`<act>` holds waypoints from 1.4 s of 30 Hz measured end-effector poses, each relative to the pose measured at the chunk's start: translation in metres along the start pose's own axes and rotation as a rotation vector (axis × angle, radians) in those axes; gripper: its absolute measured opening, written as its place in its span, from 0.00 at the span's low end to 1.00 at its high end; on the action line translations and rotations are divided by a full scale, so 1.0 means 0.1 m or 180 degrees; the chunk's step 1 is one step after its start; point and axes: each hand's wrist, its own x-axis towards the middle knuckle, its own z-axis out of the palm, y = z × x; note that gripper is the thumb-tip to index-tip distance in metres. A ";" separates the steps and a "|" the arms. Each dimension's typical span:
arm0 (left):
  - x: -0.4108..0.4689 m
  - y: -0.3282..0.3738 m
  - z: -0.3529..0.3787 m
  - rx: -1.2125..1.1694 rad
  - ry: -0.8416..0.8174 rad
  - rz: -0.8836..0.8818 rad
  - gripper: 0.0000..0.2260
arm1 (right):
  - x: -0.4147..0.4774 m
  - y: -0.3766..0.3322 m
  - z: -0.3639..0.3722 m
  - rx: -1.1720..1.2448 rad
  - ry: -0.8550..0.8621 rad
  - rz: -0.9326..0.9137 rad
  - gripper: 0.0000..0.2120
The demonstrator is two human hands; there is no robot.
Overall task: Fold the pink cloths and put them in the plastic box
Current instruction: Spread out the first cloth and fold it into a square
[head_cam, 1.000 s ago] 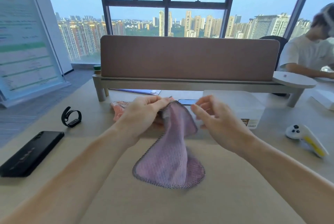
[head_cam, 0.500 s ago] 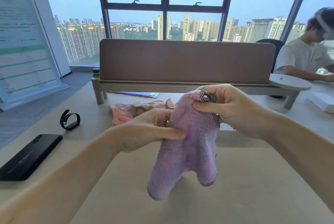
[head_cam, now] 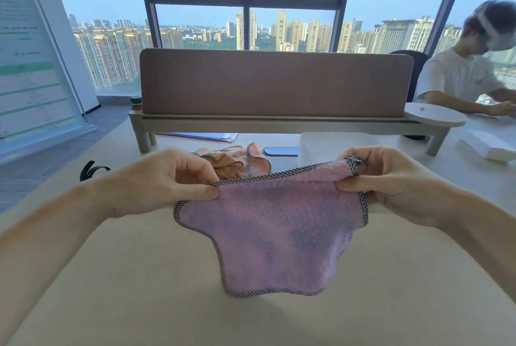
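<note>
A pink cloth (head_cam: 279, 234) with a dark checked hem hangs spread out above the table, its lower edge drooping towards the tabletop. My left hand (head_cam: 170, 178) pinches its upper left corner and my right hand (head_cam: 385, 181) pinches its upper right corner, where a small loop shows. A second, crumpled pink-orange cloth (head_cam: 237, 161) lies on the table behind my left hand. The white plastic box (head_cam: 335, 142) stands behind my right hand, partly hidden by the held cloth.
A black wristband (head_cam: 92, 169) lies at the left. A phone (head_cam: 280, 151) rests beside the box. A desk divider on a raised shelf (head_cam: 276, 119) crosses the back. Another person sits at the right, with a white box (head_cam: 491, 144) close by.
My hands have moved apart and stretched the bunched cloth out flat between them. The view has shifted so the black phone at the left is out of sight.
</note>
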 end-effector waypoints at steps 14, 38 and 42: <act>0.31 0.41 -0.03 0.1175 0.0315 0.0067 0.05 | -0.01 0.01 0.43 -0.0813 0.0520 -0.0068 0.15; 0.19 0.22 -0.27 0.0541 0.0279 -0.0028 0.08 | 0.21 0.68 0.40 -0.1253 0.0896 -0.0395 0.08; -0.05 -0.02 -0.35 0.0102 -0.0137 -0.0033 0.12 | -0.03 0.27 0.16 -0.0789 0.0581 -0.0560 0.06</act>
